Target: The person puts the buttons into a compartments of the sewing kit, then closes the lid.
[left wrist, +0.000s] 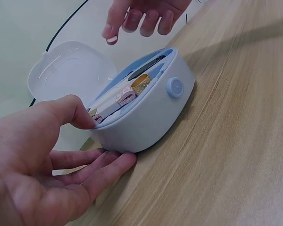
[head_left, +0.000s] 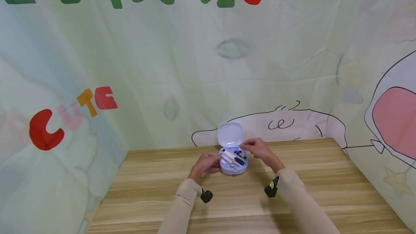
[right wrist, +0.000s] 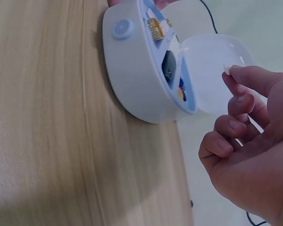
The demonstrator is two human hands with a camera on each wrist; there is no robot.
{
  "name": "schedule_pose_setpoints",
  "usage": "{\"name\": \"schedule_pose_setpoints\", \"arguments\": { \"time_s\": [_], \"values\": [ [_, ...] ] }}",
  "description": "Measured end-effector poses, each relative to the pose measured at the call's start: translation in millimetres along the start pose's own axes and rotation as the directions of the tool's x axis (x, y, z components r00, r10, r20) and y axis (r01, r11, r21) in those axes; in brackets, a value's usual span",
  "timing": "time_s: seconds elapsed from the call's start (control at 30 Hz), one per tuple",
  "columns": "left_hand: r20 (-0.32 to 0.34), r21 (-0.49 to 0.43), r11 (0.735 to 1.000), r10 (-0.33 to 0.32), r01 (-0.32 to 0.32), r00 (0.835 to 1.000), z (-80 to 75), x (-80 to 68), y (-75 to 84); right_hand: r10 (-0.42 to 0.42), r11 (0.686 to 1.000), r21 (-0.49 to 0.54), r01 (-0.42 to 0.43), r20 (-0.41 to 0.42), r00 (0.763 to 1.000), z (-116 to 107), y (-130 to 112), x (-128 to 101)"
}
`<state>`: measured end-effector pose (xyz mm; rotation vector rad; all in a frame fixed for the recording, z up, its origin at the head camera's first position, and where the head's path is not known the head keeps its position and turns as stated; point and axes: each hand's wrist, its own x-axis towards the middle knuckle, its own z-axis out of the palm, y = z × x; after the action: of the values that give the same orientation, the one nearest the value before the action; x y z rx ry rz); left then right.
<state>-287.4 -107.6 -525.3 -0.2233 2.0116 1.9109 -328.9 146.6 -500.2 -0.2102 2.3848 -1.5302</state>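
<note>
An open sewing kit box [head_left: 233,171], white with a light blue inside, stands on the table with its lid [head_left: 230,134] tipped back. Its compartments hold a gold thimble [left wrist: 141,84], a rolled tape measure [left wrist: 126,96], a black-handled tool [head_left: 239,161] and several small coloured pieces [head_left: 239,153]. My left hand [head_left: 208,163] grips the box's left side, thumb at the rim and fingers low against the wall. Above the box's right back corner, my right hand [head_left: 259,148] pinches a tiny white piece [right wrist: 227,69] between thumb and forefinger; its kind cannot be made out.
The wooden table [head_left: 156,190] reaches back to a printed cloth backdrop [head_left: 182,64], close behind the lid. Each wrist carries a small black camera, one on the left [head_left: 206,195] and one on the right [head_left: 271,188].
</note>
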Motion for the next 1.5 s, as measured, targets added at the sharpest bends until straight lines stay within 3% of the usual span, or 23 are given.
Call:
{"name": "schedule_pose_setpoints", "arguments": {
  "time_s": [0.23,0.73,1.23,1.5],
  "values": [
    [-0.002,0.001,1.000,-0.006,0.006,1.000,0.3,-1.5,-0.1,0.042,0.999,0.020,-0.041,-0.016,0.999,4.6,4.6,3.9],
    [-0.002,-0.001,1.000,-0.022,0.022,1.000,-0.8,1.0,0.9,0.043,0.997,0.064,-0.042,-0.017,0.999,1.7,9.0,7.0],
    [-0.005,0.014,1.000,-0.005,0.005,1.000,0.2,-2.9,3.3,0.051,0.971,0.235,-0.038,-0.051,0.997,0.3,6.2,14.4],
    [0.001,0.007,1.000,-0.002,0.002,1.000,-0.1,-3.0,1.8,0.074,0.966,0.251,-0.054,-0.068,0.995,0.2,5.1,24.4]
  ]
}}
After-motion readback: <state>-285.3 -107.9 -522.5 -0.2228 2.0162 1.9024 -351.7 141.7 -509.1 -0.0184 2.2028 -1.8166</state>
